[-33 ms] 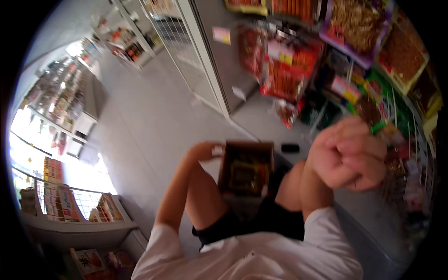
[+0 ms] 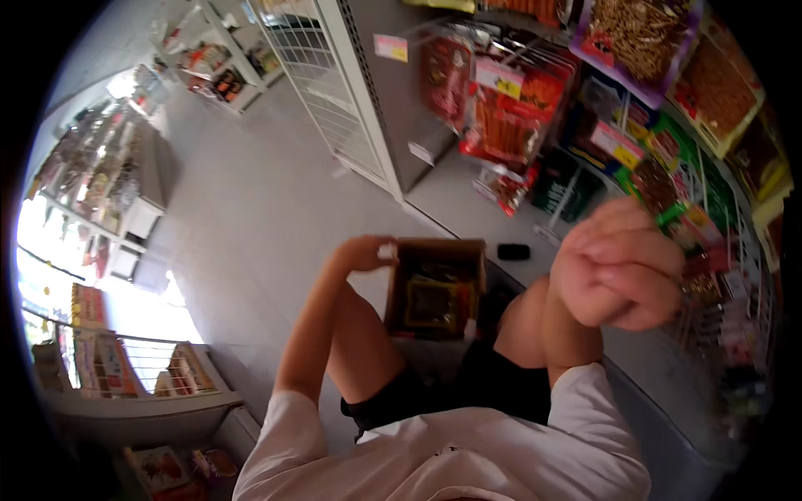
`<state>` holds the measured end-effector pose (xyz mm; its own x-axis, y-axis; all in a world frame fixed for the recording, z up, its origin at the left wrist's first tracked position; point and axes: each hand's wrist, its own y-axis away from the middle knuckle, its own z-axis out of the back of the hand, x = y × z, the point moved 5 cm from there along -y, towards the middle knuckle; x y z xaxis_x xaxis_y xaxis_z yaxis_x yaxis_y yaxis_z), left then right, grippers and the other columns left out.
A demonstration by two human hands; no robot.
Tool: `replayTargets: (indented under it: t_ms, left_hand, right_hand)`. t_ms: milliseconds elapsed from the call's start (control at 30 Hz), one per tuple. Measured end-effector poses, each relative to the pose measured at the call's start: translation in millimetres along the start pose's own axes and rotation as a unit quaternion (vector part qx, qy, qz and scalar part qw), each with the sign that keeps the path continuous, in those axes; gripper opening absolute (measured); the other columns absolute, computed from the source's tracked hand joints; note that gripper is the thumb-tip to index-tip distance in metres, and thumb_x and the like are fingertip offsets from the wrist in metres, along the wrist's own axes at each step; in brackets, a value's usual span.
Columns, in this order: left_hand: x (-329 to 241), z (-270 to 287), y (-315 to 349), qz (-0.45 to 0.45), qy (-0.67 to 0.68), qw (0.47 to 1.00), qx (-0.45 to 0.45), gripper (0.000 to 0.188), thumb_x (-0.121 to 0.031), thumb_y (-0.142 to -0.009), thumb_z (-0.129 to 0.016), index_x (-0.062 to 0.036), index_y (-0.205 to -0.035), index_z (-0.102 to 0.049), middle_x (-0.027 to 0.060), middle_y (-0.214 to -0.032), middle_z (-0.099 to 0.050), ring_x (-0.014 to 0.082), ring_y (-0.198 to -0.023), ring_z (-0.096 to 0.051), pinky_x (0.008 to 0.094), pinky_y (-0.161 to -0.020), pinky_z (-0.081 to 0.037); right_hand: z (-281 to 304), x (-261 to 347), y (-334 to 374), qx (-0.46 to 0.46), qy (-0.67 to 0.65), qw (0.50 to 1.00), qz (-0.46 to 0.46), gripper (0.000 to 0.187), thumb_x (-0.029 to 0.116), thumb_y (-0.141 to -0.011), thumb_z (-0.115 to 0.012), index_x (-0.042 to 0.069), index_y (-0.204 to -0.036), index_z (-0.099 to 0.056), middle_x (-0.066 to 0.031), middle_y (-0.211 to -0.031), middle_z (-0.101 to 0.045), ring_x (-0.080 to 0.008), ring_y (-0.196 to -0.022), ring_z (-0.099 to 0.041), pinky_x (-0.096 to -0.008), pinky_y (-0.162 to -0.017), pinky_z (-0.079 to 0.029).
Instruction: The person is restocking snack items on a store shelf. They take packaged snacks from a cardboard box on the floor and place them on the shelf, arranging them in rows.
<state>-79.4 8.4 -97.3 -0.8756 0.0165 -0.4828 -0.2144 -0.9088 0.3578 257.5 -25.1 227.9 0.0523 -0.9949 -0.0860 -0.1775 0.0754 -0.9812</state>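
An open cardboard box (image 2: 479,274) stands between my knees, with dark yellow-edged packets (image 2: 434,305) inside. My left hand (image 2: 368,253) is closed at the box's upper left rim, and a small white patch (image 2: 387,250) shows by its fingertips. Raised to the right, my right hand (image 2: 622,263) is curled into a fist before the snack rack. Whatever it may hold is hidden by the fingers. A bright green piece (image 2: 671,215) shows just beyond the knuckles; I cannot tell whether it touches the hand.
Red snack packs (image 2: 505,125) hang with price tags on the rack ahead right, beside a large purple-edged bag (image 2: 639,42). A small black object (image 2: 513,251) lies right of the box. A grey panel post (image 2: 368,108) rises ahead. Low shelving (image 2: 134,401) holds boxes at the left.
The whole view has shifted slightly, so the box, rack and both hands sit a little higher and further left. Both hands keep their closed shape.
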Motion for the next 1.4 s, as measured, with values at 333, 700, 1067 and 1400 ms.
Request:
replayTargets:
  t_ms: [333, 700, 1067, 1400]
  left_hand:
    - [47.6, -70.7, -60.2, 0.038, -0.147, 0.984, 0.096, 0.076, -0.048, -0.089, -0.068, -0.028, -0.155, -0.034, 0.0133, -0.123, -0.069, 0.0353, -0.113, -0.065, 0.0476, -0.093, -0.051]
    - [-29.1, -59.7, -4.6, 0.051, -0.231, 0.96, 0.15, 0.056, -0.05, -0.092, -0.064, -0.0309, -0.144, -0.055, -0.0008, -0.131, -0.067, 0.022, -0.118, -0.066, 0.0416, -0.093, -0.056]
    - [-50.8, -41.4, 43.2, -0.049, -0.156, 0.981, 0.103, 0.03, -0.043, -0.092, -0.067, -0.0236, -0.115, -0.069, 0.0007, -0.103, -0.074, 0.0213, -0.098, -0.072, 0.0387, -0.08, -0.058]
    - [14.9, -29.2, 64.1, -0.004, -0.155, 0.987, 0.045, 0.03, -0.043, -0.094, -0.066, -0.0207, -0.114, -0.069, 0.0014, -0.094, -0.073, 0.0223, -0.096, -0.07, 0.0377, -0.085, -0.053]
  right_hand:
    - [67.2, 51.5, 282.6, 0.58, 0.181, 0.675, -0.419, 0.025, 0.003, -0.084, -0.061, 0.011, -0.103, -0.074, -0.0053, -0.103, -0.073, -0.0308, -0.089, -0.069, -0.0413, -0.076, -0.055]
    - [0.6, 101.8, 371.1, 0.696, -0.032, 0.557, -0.451, 0.016, 0.01, -0.085, -0.06, 0.009, -0.093, -0.073, -0.008, -0.096, -0.072, -0.0298, -0.095, -0.066, -0.0422, -0.08, -0.053]
    - [-55.2, -14.9, 523.4, 0.691, 0.051, 0.464, -0.552, 0.038, 0.018, -0.084, -0.063, 0.01, -0.121, -0.07, -0.0208, -0.118, -0.069, -0.0391, -0.11, -0.065, -0.0452, -0.093, -0.053]
    - [-26.8, 32.6, 618.5, 0.732, 0.204, 0.384, -0.524, 0.074, 0.02, -0.075, -0.074, 0.01, -0.144, -0.049, -0.0125, -0.156, -0.039, -0.0349, -0.141, -0.041, -0.0469, -0.113, -0.039]
